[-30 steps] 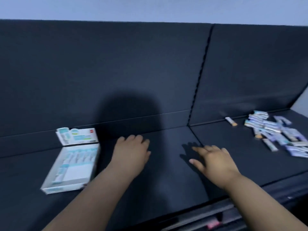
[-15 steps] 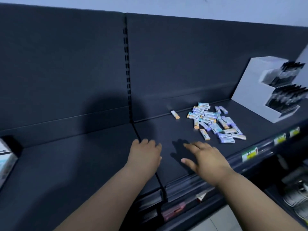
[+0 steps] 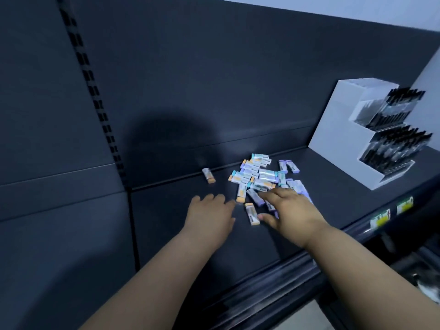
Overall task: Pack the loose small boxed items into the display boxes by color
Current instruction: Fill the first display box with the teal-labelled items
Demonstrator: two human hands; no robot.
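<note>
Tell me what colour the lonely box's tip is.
Orange, on the small white box, head view.

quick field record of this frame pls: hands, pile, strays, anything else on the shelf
pile: loose small boxes, orange, teal and purple ends mixed
left hand: open, palm down over the shelf, holds nothing
right hand: open, fingers spread over the pile's near edge
stray box: orange-ended, alone left of the pile
near box: orange-ended, between the two hands
stand: white, tiered, dark items, right of the pile
display boxes: none in view
</note>
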